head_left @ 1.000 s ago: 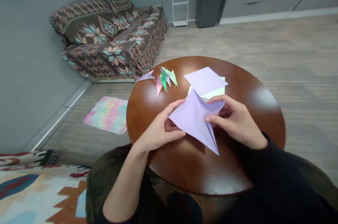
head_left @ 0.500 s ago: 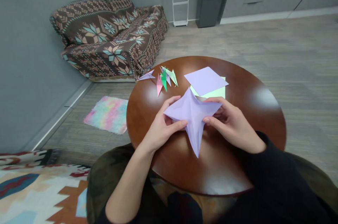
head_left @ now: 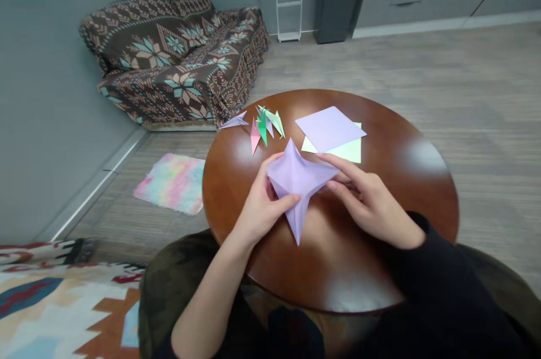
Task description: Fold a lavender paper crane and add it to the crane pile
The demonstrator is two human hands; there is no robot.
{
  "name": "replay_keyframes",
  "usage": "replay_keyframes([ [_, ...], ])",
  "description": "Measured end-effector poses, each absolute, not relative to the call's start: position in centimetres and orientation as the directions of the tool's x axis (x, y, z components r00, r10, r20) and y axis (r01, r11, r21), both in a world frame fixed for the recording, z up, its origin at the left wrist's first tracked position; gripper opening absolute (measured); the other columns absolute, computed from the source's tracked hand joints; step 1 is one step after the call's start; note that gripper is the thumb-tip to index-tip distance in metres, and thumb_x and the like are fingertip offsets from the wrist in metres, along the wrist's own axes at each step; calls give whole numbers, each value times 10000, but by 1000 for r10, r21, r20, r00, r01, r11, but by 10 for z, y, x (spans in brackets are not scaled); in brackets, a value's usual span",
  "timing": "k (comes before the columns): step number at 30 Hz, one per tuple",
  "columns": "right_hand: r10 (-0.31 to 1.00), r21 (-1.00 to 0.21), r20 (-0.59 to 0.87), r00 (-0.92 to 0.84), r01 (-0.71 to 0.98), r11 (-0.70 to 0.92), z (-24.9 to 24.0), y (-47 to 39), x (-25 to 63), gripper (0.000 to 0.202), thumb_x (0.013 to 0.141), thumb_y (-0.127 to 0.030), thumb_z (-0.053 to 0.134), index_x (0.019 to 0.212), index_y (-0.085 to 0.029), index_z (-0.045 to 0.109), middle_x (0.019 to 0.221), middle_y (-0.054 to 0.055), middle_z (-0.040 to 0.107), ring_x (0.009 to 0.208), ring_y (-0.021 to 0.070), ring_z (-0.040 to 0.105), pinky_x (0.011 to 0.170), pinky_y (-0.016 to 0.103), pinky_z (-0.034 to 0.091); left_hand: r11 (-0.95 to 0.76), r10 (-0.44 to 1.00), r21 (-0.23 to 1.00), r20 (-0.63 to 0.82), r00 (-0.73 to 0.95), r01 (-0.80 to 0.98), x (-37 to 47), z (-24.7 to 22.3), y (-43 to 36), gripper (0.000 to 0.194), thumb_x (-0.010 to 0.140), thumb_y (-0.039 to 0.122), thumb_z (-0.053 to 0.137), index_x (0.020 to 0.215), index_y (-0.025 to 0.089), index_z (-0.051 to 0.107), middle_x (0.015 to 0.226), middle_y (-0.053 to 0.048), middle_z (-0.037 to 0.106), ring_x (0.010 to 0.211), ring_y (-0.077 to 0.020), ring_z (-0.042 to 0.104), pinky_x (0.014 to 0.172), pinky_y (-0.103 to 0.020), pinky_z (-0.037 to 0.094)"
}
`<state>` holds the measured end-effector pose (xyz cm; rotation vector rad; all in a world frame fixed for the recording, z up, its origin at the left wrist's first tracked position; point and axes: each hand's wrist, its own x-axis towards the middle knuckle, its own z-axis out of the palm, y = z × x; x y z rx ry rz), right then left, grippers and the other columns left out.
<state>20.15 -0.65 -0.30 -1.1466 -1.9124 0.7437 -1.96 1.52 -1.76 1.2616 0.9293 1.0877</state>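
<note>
A purple origami paper (head_left: 298, 178), folded into a four-pointed star shape, is held above the round table. My left hand (head_left: 262, 201) grips its left side, thumb lying on the front and the other fingers behind it. At the right point, my right hand (head_left: 367, 195) pinches the paper between thumb and fingers; part of those fingers is hidden by the paper. Just beyond my hands, a flat purple sheet (head_left: 329, 128) lies over a pale green sheet (head_left: 349, 150).
Several folded paper cranes, among them a green crane (head_left: 262, 127) and a pink crane (head_left: 255, 136), sit at the table's far left. The brown round table (head_left: 414, 201) stands before my knees. Beyond are a covered sofa (head_left: 177, 60) and a fluffy pastel mat (head_left: 173, 181).
The purple origami paper has shifted left and turned slightly, its left side folding inward. My right thumb has moved off its front to the right point.
</note>
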Motion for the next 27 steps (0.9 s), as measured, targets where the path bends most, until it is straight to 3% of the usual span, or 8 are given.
replay_keyframes([
  [4,840,-615,400,-367,572,543,-4,-9,200,585,1007,-214,493,1575,-263,359,1171,67,755,944,218,746,934,348,565,-2,981,1000,8,192,-30,-23,-21,18,835,712,210,801,1452,245,417,1201,-87,689,1051,-270,689,888,-339,543],
  [6,816,-573,402,-417,581,579,-4,-9,200,560,1002,-217,509,1552,-246,410,1231,80,740,995,238,743,940,368,570,8,985,999,-2,175,-35,-24,-22,19,858,705,217,814,1460,244,408,1177,-88,701,1023,-268,700,879,-345,551],
  [11,827,-612,460,-323,559,559,-7,-6,198,438,948,-244,633,1381,-183,621,1204,110,760,875,248,774,813,353,617,58,990,971,-26,139,-233,-17,-21,15,835,643,204,868,1400,198,516,1373,-129,640,1258,-311,611,1072,-407,486],
  [18,813,-641,493,-309,502,580,-5,-6,196,293,935,-288,668,1216,-220,715,1188,97,761,1033,269,745,927,394,600,286,956,874,-230,184,-394,-6,-8,6,726,629,200,883,1306,145,626,1121,-144,768,1090,-360,709,1005,-493,556],
  [21,806,-635,522,-280,504,586,-5,-8,195,350,927,-290,680,1272,-227,672,1232,105,737,1096,278,722,966,407,590,338,940,839,-277,201,-425,-7,-7,7,701,647,167,865,1306,150,627,1118,-142,770,1059,-349,724,996,-493,565],
  [23,820,-652,521,-237,510,561,-4,-10,194,527,913,-314,701,1413,-240,554,1301,107,706,1151,283,703,971,400,594,338,940,830,-277,199,-443,-7,-9,8,712,647,147,860,1318,157,619,1140,-139,766,1076,-341,720,1002,-479,564],
  [25,830,-646,510,-224,537,542,-4,-12,193,694,900,-344,719,1520,-249,421,1393,113,651,1202,293,680,971,393,599,272,962,855,-228,151,-440,-6,-12,8,738,637,149,869,1329,166,612,1186,-134,752,1128,-335,701,1018,-455,555],
  [27,827,-603,500,-256,583,545,-3,-13,192,721,898,-366,720,1536,-252,405,1434,116,620,1163,300,703,937,379,614,178,984,896,-154,92,-408,-5,-15,8,751,636,168,878,1336,173,607,1241,-129,731,1180,-329,676,1040,-437,540],
])
